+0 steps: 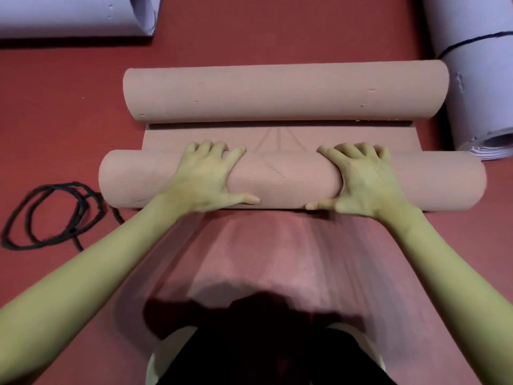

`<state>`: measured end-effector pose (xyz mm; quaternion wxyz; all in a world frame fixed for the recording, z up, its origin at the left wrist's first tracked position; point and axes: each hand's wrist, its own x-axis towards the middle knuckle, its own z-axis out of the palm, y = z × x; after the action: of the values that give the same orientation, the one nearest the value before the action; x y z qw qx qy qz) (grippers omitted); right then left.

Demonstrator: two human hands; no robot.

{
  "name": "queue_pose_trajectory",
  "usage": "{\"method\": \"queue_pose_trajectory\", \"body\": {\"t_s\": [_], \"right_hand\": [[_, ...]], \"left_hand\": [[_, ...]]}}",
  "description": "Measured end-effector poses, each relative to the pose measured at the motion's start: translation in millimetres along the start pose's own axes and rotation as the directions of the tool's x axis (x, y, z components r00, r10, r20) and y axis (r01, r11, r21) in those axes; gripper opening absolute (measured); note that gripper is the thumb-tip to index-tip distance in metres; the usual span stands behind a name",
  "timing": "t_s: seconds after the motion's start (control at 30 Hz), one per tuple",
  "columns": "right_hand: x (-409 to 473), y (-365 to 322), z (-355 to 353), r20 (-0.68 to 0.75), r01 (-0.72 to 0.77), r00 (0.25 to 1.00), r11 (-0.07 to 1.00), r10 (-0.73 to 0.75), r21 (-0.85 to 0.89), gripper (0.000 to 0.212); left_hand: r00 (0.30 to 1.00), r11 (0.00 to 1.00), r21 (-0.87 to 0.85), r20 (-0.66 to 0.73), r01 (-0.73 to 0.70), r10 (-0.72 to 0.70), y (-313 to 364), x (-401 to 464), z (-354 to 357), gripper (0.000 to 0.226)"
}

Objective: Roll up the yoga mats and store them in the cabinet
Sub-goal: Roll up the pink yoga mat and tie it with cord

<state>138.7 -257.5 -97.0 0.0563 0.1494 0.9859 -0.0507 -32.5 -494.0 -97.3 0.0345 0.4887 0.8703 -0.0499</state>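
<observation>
Yoga mat roll (288, 179) lies crosswise on the floor (69, 93) before me, long axis left-right; my left hand (206, 179) and right hand (363, 182) press spread-fingered on top, equally near, flat strip (280, 140) ahead.

Single head-worn wide-angle view, looking forward and steeply down from above, close over the left hand (206, 179) and right hand (363, 180) on a pink yoga mat (291, 179), red floor (55, 107) filling the edges
</observation>
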Motion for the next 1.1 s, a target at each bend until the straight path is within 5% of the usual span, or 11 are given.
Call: {"method": "queue_pose_trajectory", "body": {"t_s": [0.23,0.5,0.73,1.1], "right_hand": [[-22.7,-4.9,-0.8,0.071,-0.014,0.997,1.0,0.014,-0.003,0.118],[13.9,1.1,-25.4,0.307,-0.042,0.952,0.995,0.011,0.094,0.121],[-1.5,-1.3,-7.2,-0.013,0.023,1.0,0.963,-0.02,0.268,0.074],[29.6,-7.3,21.8,-0.304,-0.073,0.949,0.997,0.077,0.026,0.053]], "left_hand": [[0.997,0.999,-0.035,0.074,0.013,-0.011,13.5,-23.4,-3.6,0.112],[0.997,0.999,-0.012,-0.064,-0.042,0.041,15.3,-16.7,11.2,0.093],[0.999,0.998,-0.064,-0.049,-0.004,0.0,2.0,17.6,4.2,0.085],[0.994,0.979,-0.194,0.104,0.065,-0.045,-13.6,54.2,-2.7,0.087]]}}
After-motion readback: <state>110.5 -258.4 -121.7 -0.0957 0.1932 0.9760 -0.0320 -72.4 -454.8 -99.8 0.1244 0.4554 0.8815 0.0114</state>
